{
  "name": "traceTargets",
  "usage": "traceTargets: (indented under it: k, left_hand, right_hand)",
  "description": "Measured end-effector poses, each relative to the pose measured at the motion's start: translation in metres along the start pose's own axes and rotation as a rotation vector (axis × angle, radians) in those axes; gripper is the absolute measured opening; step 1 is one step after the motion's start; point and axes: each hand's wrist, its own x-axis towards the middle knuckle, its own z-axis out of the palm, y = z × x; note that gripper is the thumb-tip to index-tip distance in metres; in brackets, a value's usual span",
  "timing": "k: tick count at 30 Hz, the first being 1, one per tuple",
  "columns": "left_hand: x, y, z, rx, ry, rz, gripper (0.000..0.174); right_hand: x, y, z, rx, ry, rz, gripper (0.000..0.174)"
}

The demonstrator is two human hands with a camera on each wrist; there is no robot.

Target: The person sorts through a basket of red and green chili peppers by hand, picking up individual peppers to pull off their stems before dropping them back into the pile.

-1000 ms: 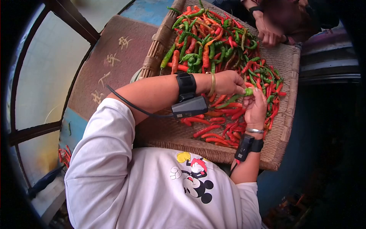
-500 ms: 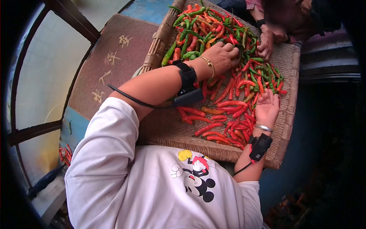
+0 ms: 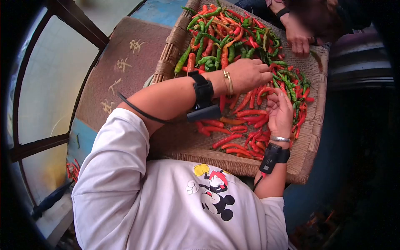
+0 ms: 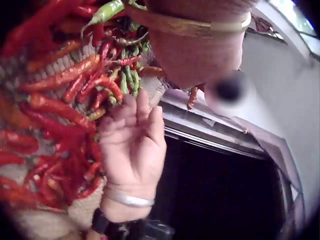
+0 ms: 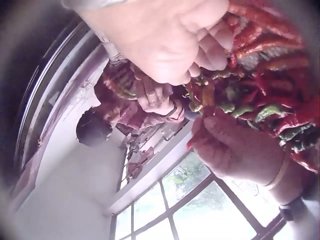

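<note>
Right of centre we are bringing our left hand [image 3: 251, 76], apparently pinching a red chilli [image 5: 194, 140], closer to our relaxed, seemingly empty right hand [image 3: 281, 114], so both are probably meeting over it.

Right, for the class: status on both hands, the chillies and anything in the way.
Left hand curled over chillies, grip unclear. Right hand beside them, palm empty. Red and green mixed in woven tray. Another person's hand near far edge.

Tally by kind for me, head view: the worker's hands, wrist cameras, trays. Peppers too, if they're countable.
Hands: 2 (left hand, right hand)
Wrist cameras: 2
Tray: 1
Peppers: too piled to count
Total: 5, excluding peppers
</note>
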Motion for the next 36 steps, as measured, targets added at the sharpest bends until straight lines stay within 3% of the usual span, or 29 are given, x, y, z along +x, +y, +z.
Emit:
traceTargets:
  k: [2,3,5,6,7,9,13,15,19,22,23,25,26,28,29,31,36]
  left_hand:
    - [0.003,0.009,-0.003,-0.363,0.121,-0.21,0.015]
    - [0.003,0.011,-0.002,-0.362,0.12,-0.211,0.015]
    - [0.002,0.013,0.003,-0.979,0.122,-0.549,0.013]
    - [0.003,0.012,0.006,-1.223,0.129,-0.613,0.011]
    - [0.002,0.01,0.008,-1.223,0.129,-0.609,0.011]
    - [0.0,0.009,0.009,-1.571,0.019,-0.804,0.009]
    - [0.0,0.014,0.01,-1.667,-0.094,-0.827,0.006]
    - [-0.001,0.015,0.01,-1.639,-0.146,-0.825,0.007]
    - [-0.002,0.017,0.013,-1.639,-0.176,-0.856,0.009]
    - [-0.006,0.004,0.032,-1.194,-0.136,-0.857,0.02]
    - [-0.009,0.0,0.037,-1.194,-0.14,-0.859,0.02]
    - [-0.009,-0.003,0.038,-0.693,-0.11,-0.673,0.027]
    - [-0.008,-0.003,0.039,-0.628,-0.154,-0.655,0.034]
    - [-0.007,0.003,0.045,-0.573,-0.143,-0.687,0.034]
    - [-0.006,0.006,0.048,-0.516,-0.131,-0.718,0.034]
    - [-0.002,0.008,0.049,-0.449,-0.199,-0.729,0.036]
    - [0.007,0.005,0.053,-0.337,-0.314,-0.783,0.035]
  right_hand:
    - [-0.001,0.0,0.005,0.006,-0.023,0.038,0.027]
    - [-0.002,0.0,0.007,0.011,-0.049,0.079,0.028]
    - [-0.005,0.0,0.012,0.071,-0.069,0.076,0.03]
    - [-0.005,-0.001,0.013,0.128,-0.086,0.071,0.031]
    - [-0.004,-0.001,0.012,0.127,-0.086,0.068,0.031]
    - [-0.002,0.001,0.009,0.156,-0.039,0.043,0.032]
    - [0.002,0.004,0.0,0.282,-0.097,0.106,0.029]
    - [0.0,0.001,0.001,0.316,-0.113,0.183,0.024]
    - [0.003,-0.005,-0.007,0.286,-0.075,0.139,0.019]
    - [0.009,-0.018,-0.025,0.396,0.035,-0.104,0.015]
    - [0.008,-0.022,-0.031,0.479,0.08,-0.18,0.018]
    - [0.016,-0.024,-0.044,0.561,0.213,-0.22,0.021]
    - [0.016,-0.02,-0.049,0.56,0.216,-0.22,0.021]
    - [0.018,-0.013,-0.052,0.454,0.238,-0.038,0.022]
    - [0.018,-0.011,-0.053,0.454,0.236,-0.037,0.022]
    - [0.014,-0.008,-0.046,0.397,0.111,0.019,0.024]
    - [0.009,-0.013,-0.022,0.405,0.203,-0.061,0.022]
